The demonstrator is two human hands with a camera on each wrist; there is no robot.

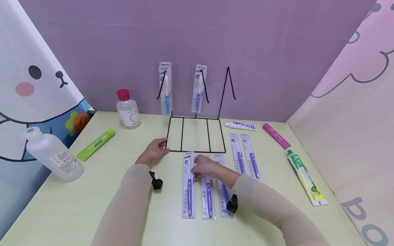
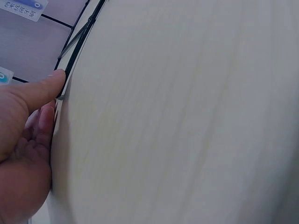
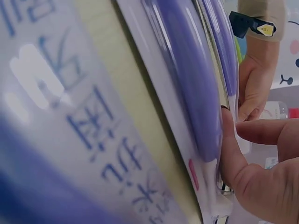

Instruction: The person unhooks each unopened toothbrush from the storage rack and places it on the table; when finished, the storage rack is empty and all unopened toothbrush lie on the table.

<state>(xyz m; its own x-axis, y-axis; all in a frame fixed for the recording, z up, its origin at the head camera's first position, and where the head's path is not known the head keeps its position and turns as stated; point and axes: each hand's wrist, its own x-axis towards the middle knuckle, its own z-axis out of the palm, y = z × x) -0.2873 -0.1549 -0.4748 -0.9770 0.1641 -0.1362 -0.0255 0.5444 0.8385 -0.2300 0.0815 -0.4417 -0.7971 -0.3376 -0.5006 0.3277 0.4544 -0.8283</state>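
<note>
My left hand (image 1: 155, 151) holds the front left corner of a black wire display rack (image 1: 194, 151), thumb on the wire in the left wrist view. My right hand (image 1: 205, 166) pinches the right edge of the leftmost packaged toothbrush (image 1: 188, 191), a purple one in a clear and white blister pack. Beside it lie a middle packaged toothbrush (image 1: 209, 200) and a right packaged toothbrush (image 1: 226, 201), partly hidden under the right hand and wrist. On the rack's hooks hang a blue packaged toothbrush (image 1: 166, 99) at the left and a purple packaged toothbrush (image 1: 198, 95) in the middle.
Two more packaged toothbrushes (image 1: 237, 153) lie right of the rack. Toothpaste tubes, white (image 1: 241, 126), pink (image 1: 276, 136) and green-yellow (image 1: 306, 177), lie farther right. At left are a green tube (image 1: 96, 145), a red-capped bottle (image 1: 128, 112) and a white pump bottle (image 1: 55, 155).
</note>
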